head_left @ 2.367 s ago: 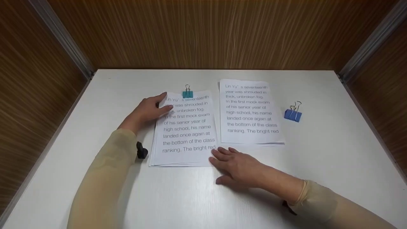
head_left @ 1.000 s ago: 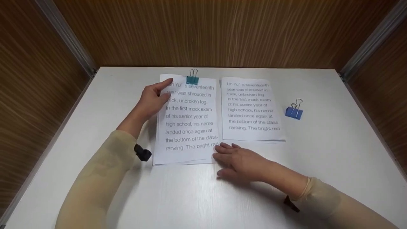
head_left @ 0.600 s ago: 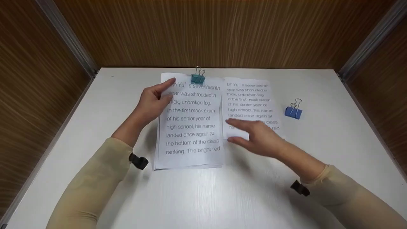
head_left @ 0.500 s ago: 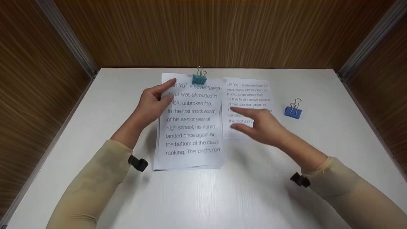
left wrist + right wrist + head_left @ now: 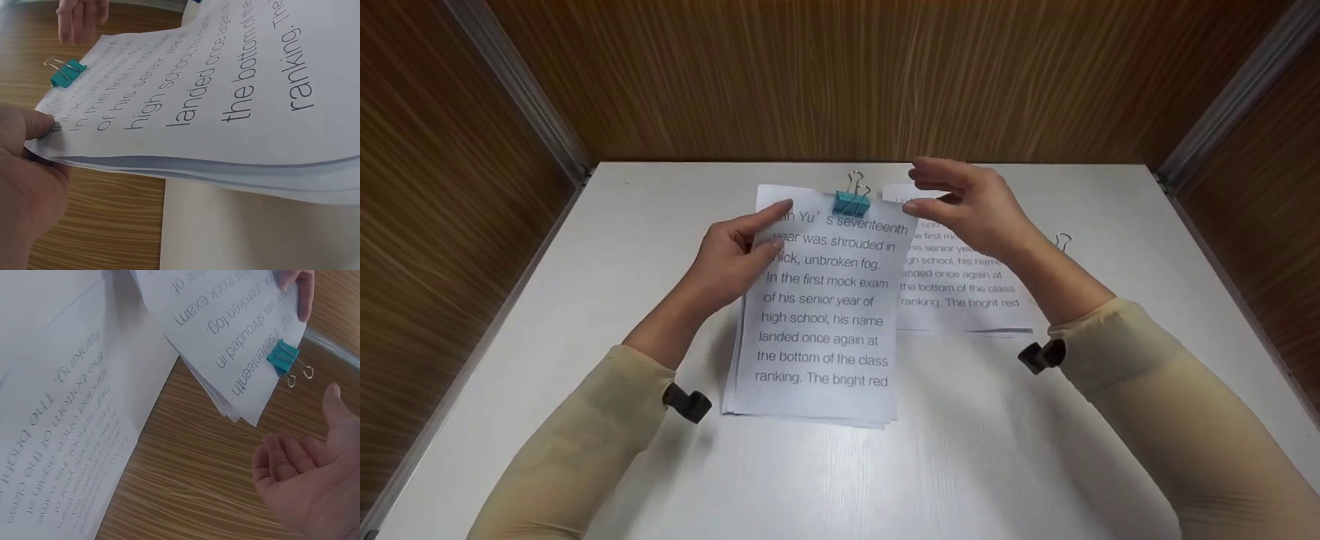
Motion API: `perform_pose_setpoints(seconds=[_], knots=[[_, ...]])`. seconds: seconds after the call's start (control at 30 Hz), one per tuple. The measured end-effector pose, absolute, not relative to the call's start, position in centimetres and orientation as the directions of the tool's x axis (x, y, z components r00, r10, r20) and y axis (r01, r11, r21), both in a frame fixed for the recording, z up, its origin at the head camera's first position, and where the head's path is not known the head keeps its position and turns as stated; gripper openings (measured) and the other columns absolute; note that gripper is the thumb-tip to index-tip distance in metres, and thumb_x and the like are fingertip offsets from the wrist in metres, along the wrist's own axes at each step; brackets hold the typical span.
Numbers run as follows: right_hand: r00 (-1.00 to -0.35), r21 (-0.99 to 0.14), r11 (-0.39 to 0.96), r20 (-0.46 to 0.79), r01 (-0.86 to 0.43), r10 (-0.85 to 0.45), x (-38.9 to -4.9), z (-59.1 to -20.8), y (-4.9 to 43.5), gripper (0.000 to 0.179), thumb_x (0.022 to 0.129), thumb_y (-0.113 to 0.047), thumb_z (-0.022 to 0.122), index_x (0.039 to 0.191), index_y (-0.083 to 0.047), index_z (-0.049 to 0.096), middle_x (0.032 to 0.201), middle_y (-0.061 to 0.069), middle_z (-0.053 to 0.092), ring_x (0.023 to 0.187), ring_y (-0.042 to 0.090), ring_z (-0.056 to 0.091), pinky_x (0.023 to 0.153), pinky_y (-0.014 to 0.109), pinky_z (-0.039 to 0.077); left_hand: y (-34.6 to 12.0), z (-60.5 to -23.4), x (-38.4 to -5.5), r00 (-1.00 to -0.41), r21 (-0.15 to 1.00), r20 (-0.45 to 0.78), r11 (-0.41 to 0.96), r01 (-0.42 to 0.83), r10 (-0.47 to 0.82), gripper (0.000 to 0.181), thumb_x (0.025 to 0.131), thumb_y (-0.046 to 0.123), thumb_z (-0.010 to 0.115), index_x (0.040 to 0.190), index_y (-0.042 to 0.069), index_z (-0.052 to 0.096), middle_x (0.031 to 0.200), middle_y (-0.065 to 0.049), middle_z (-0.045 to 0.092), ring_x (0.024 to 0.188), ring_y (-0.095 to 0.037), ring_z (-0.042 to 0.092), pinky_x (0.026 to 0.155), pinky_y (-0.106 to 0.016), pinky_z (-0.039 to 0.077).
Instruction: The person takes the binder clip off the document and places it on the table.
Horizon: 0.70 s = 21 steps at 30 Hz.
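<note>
My left hand [image 5: 731, 259] pinches the upper left edge of a stack of printed sheets [image 5: 825, 326], thumb on top. The top of this stack is raised off the table, and loose layers show along its side in the left wrist view. A teal binder clip [image 5: 851, 204] grips the top edge, its wire handles pointing up and away. Close to the upper right corner, my right hand [image 5: 986, 214] hovers with thumb and fingers apart. In the right wrist view, a gap separates the right hand [image 5: 304, 475] from the teal clip [image 5: 283, 357] and the paper.
A second printed stack [image 5: 960, 315] lies flat on the white table [image 5: 810, 480], partly covered by my right hand and the raised sheets. Behind my right wrist only the wire handles of another binder clip [image 5: 1063, 241] show. Wood-grain panels [image 5: 840, 82] stand around the table.
My right hand has left the stack's lower right corner and risen to near its top right. My left hand has lifted the stack's top and shifted it rightward with the teal clip.
</note>
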State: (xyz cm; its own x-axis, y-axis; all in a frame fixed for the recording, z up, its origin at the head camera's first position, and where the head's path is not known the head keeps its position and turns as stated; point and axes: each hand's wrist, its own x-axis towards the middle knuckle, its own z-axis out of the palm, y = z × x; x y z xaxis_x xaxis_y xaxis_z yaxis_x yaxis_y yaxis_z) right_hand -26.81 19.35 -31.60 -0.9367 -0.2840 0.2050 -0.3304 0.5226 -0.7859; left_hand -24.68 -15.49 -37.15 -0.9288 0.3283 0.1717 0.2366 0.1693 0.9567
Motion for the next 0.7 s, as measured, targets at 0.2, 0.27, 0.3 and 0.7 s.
perform_pose_setpoints(seconds=[0.2,0.27,0.3,0.7], knots=[[-0.912,-0.816,0.459,0.185,-0.35,-0.367,-28.3,-31.1,18.1,0.06,0.097,-0.026,0.081,0.152,-0.012,0.06,0.145,0.004,0.066,0.136,0.02,0.06,0.116,0.042,0.045,-15.2,-37.2,-24.2,-0.919,0.957,0.176,0.158,0.244,0.352,0.053,0.106,0.007,0.064,0.152,0.032,0.06,0.134,0.0,0.072,0.102,-0.023,0.074,0.078,-0.027,0.06],[-0.9,-0.831,0.429,0.18,-0.355,-0.396,-28.6,-31.1,17.7,0.06,0.097,-0.024,0.082,0.151,-0.011,0.061,0.145,0.006,0.066,0.136,0.021,0.06,0.116,0.042,0.045,-15.2,-37.3,-24.1,-0.916,0.956,0.18,0.155,0.249,0.36,0.053,0.106,0.007,0.063,0.152,0.032,0.059,0.133,0.0,0.073,0.102,-0.024,0.075,0.077,-0.027,0.06],[-0.896,-0.836,0.42,0.173,-0.353,-0.409,-28.6,-31.1,17.5,0.059,0.097,-0.023,0.082,0.151,-0.011,0.061,0.145,0.005,0.066,0.136,0.021,0.06,0.115,0.041,0.046,-15.2,-37.3,-24.0,-0.912,0.956,0.183,0.151,0.253,0.366,0.053,0.106,0.007,0.063,0.153,0.031,0.059,0.132,-0.001,0.073,0.102,-0.024,0.075,0.078,-0.027,0.06],[-0.881,-0.848,0.418,0.112,-0.326,-0.46,-29.0,-31.3,16.9,0.053,0.098,-0.031,0.08,0.146,-0.015,0.066,0.138,-0.001,0.07,0.128,0.019,0.065,0.108,0.038,0.051,-14.9,-37.1,-23.8,-0.897,0.95,0.199,0.145,0.275,0.395,0.052,0.107,0.008,0.063,0.154,0.028,0.058,0.138,0.0,0.07,0.104,-0.024,0.074,0.08,-0.027,0.06]])
